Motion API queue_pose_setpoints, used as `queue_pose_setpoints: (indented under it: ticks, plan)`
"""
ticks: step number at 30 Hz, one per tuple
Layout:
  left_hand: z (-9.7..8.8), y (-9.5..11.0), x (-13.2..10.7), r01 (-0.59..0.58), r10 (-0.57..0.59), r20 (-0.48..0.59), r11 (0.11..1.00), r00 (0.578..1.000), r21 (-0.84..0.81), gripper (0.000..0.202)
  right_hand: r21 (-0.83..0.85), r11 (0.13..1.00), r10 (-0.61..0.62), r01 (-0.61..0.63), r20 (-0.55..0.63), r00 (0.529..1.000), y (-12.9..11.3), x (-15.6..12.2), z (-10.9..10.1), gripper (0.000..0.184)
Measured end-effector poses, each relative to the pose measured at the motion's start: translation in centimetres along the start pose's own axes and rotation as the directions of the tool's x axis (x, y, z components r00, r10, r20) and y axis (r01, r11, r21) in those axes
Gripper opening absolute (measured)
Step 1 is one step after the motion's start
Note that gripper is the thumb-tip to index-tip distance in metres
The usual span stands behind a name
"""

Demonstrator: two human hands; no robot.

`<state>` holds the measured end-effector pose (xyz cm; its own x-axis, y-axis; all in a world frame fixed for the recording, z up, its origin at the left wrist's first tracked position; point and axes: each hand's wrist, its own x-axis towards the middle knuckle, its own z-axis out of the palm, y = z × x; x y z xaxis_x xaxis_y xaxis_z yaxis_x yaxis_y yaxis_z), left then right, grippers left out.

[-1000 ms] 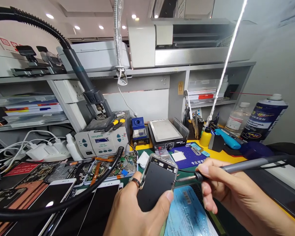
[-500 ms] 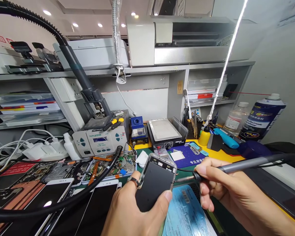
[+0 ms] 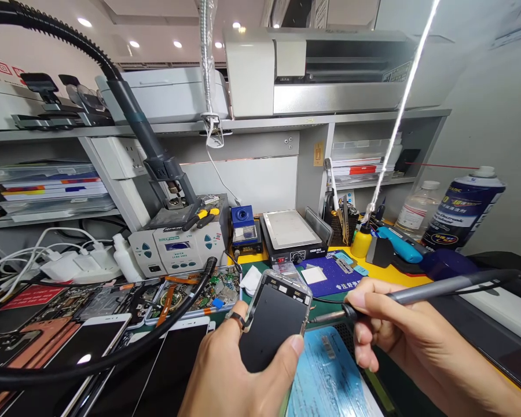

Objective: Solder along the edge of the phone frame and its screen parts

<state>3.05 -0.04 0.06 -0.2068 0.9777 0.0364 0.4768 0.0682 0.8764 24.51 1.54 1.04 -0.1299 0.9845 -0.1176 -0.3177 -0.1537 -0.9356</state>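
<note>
My left hand (image 3: 247, 365) grips a phone screen assembly (image 3: 274, 324) by its two long sides, thumb on the right edge. Its dark flat back faces me, with small contacts along the top. In my right hand (image 3: 386, 324) is a soldering iron (image 3: 434, 289), pinched near its black collar. The metal tip points left and ends close to the screen's right edge; whether it touches I cannot tell. Beneath both hands lies a light blue wrapped packet (image 3: 330, 376) on the bench.
A hot air station (image 3: 178, 249) and a hot plate (image 3: 293, 231) stand behind. A tray of circuit boards (image 3: 200, 295) and several phones (image 3: 169, 353) lie left, with a black hose (image 3: 156, 336) across them. A spray can (image 3: 464, 208) stands far right.
The soldering iron's tip has shifted very slightly, perhaps a little right, away from the screen's edge. My left hand and the screen stay almost still.
</note>
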Motion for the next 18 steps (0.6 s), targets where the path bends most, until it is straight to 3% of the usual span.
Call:
queue_pose_setpoints:
  ticks: [5,8,11,14,18]
  plan:
    - [-0.5,-0.1,0.3,-0.02,0.02,0.007,0.999,1.0,-0.043,0.06,0.05,0.998,0.023,-0.025,0.039,0.999,0.1,0.3,-0.9,0.037]
    - [-1.5,0.2,0.4,-0.046,0.045,0.108,0.999,0.993,0.003,0.055,0.049,0.999,0.006,-0.01,0.064,0.998,-0.2,0.5,-1.3,0.035]
    - [-2.6,0.7,0.4,-0.087,0.058,0.16,0.979,0.985,0.182,0.05,0.005,1.0,-0.015,0.015,0.126,0.992,-0.8,0.5,-1.6,0.033]
    - [-3.2,0.8,0.5,-0.202,0.111,0.236,0.891,0.965,0.408,0.033,-0.063,0.997,-0.045,0.054,0.135,0.99,-1.1,0.4,-1.4,0.033]
    - [-3.2,0.0,1.1,-0.329,0.138,0.377,0.795,0.916,0.509,0.028,-0.282,0.943,-0.145,0.174,0.12,0.982,-0.3,-0.4,-1.2,0.034]
